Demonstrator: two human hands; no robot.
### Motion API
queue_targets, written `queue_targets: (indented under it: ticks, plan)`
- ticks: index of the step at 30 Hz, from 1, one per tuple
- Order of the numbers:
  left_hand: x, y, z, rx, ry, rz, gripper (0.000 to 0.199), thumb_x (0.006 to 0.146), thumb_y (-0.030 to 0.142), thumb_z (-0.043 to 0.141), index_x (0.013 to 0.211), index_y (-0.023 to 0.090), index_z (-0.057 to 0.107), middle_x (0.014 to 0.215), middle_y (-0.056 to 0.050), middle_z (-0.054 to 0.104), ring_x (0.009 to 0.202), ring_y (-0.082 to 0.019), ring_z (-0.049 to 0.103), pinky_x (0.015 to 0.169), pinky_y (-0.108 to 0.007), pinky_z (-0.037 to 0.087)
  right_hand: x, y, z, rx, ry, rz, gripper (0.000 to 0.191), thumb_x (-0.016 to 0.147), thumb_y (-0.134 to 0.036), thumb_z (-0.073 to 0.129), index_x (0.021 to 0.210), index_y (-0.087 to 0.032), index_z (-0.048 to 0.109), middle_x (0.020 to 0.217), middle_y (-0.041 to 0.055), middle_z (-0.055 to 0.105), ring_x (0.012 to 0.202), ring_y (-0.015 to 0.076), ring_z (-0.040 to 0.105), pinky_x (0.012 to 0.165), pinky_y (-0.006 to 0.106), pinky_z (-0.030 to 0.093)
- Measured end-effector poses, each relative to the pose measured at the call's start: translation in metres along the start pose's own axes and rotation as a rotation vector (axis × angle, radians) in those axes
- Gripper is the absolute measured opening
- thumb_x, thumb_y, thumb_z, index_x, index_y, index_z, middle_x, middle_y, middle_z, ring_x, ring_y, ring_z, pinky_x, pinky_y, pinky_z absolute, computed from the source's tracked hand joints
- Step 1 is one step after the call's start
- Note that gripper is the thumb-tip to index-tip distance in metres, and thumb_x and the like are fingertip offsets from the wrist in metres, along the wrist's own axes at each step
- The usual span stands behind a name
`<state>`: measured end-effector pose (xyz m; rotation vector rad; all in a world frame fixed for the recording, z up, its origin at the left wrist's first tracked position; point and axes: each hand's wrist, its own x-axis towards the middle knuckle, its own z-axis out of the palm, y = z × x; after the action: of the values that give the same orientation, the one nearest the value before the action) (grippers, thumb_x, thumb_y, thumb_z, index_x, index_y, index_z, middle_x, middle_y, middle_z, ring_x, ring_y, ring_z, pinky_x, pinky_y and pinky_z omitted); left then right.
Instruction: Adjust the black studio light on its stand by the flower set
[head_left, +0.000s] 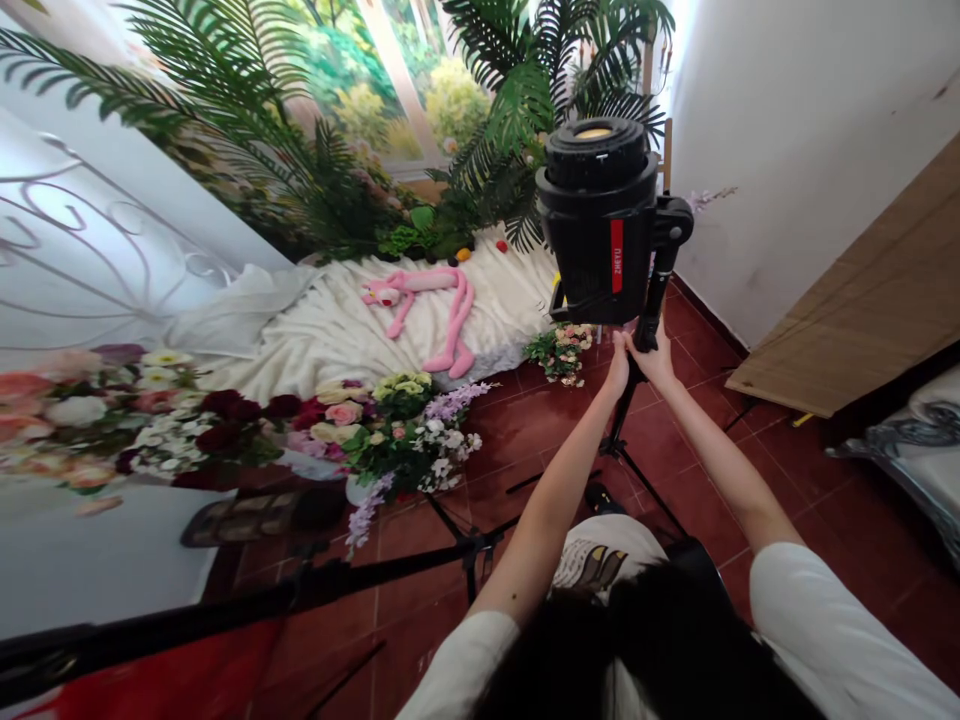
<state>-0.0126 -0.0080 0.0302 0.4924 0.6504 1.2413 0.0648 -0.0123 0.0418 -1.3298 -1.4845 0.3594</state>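
Observation:
A black studio light (596, 230) with a red label tops a black stand (626, 400) in front of me. Just below the lamp head, my left hand (619, 362) and my right hand (654, 355) are both closed around the upper part of the stand, side by side. The lamp head and its bracket partly cover the fingers. The stand's legs spread over the red tiled floor (660, 440) near my feet.
A pink plush toy (435, 285) lies on a white cloth (330, 320), with palm leaves (247, 110) behind. Bunches of flowers (420, 440) line its near edge. Another black stand (262, 600) crosses the lower left. A brown panel (862, 290) leans at the right.

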Motion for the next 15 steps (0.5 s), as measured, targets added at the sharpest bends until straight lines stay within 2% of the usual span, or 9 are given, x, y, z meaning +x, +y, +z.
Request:
queue_targets:
  ticks: [4, 9, 12, 15]
  plan:
    - [-0.003, -0.001, 0.000, 0.008, 0.013, 0.017, 0.047, 0.103, 0.037, 0.030, 0.109, 0.011, 0.069, 0.093, -0.007, 0.075, 0.112, -0.017, 0.066, 0.096, -0.025, 0.053, -0.001, -0.001, -0.002, -0.019, -0.011, 0.025, 0.059, 0.077, -0.055, 0.066, 0.122, -0.021, 0.049, 0.094, 0.0096, 0.071, 0.085, 0.0270, 0.070, 0.084, 0.047, 0.056]
    - [-0.002, -0.005, -0.003, 0.074, -0.007, 0.058, 0.049, 0.104, 0.036, 0.025, 0.097, 0.013, 0.068, 0.084, -0.004, 0.072, 0.096, -0.013, 0.068, 0.092, -0.024, 0.053, -0.012, -0.005, -0.009, 0.018, -0.045, 0.027, 0.052, 0.076, -0.048, 0.070, 0.117, -0.023, 0.051, 0.098, 0.0090, 0.072, 0.086, 0.0245, 0.070, 0.082, 0.042, 0.058]
    - [-0.001, -0.007, -0.005, 0.117, -0.038, 0.081, 0.049, 0.103, 0.041, 0.028, 0.093, 0.013, 0.067, 0.077, -0.003, 0.069, 0.084, -0.013, 0.068, 0.082, -0.024, 0.056, -0.030, -0.011, -0.024, 0.105, -0.023, -0.015, 0.054, 0.080, -0.044, 0.068, 0.125, -0.023, 0.047, 0.110, 0.0112, 0.070, 0.096, 0.0225, 0.070, 0.087, 0.040, 0.058]
    - [-0.001, -0.009, -0.007, 0.150, -0.070, 0.043, 0.055, 0.098, 0.056, 0.031, 0.090, 0.015, 0.066, 0.072, -0.004, 0.067, 0.074, -0.014, 0.067, 0.069, -0.025, 0.057, -0.054, -0.018, -0.045, 0.073, -0.011, -0.082, 0.042, 0.087, -0.040, 0.063, 0.123, -0.022, 0.052, 0.124, 0.0137, 0.065, 0.114, 0.0224, 0.064, 0.098, 0.042, 0.053]
